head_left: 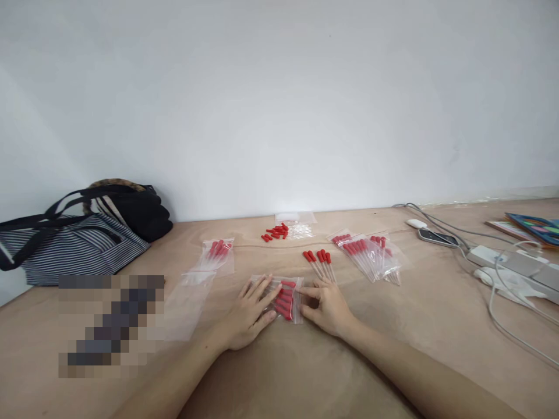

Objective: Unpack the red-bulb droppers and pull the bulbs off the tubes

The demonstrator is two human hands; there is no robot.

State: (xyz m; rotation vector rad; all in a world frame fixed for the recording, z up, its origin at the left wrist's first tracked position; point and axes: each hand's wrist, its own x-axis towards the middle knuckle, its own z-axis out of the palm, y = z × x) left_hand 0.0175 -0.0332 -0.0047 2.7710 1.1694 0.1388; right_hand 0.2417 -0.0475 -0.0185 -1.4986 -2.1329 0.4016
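Head view: both hands meet on a small clear bag (293,286) of red-capped droppers that lies flat on the table (393,326), straight ahead of the person. The left hand (250,311) is wide, with its fingers spread and flat on the bag's left half. The right hand (328,307) is narrow, with its fingers curled. Its thumb and forefinger touch the bag's right edge, but I cannot tell whether they pinch the film or only press it.

The droppers' long axis runs left to right across the body. The red caps are stacked at the right end, just beside the right hand's fingertips, and the tubes run leftward under the left fingers. The bag sits between the two hands — neither is nearer.

Just beyond the right hand lie loose droppers (321,263), with filled bags (369,256) further right. Another filled bag (217,253) and an empty bag (187,302) lie left of the left hand. A pile of caps (276,231) sits near the wall — well apart from both hands. A striped tote (74,244) stands at far left, and a phone (438,237) and a power strip (515,262) lie at far right.
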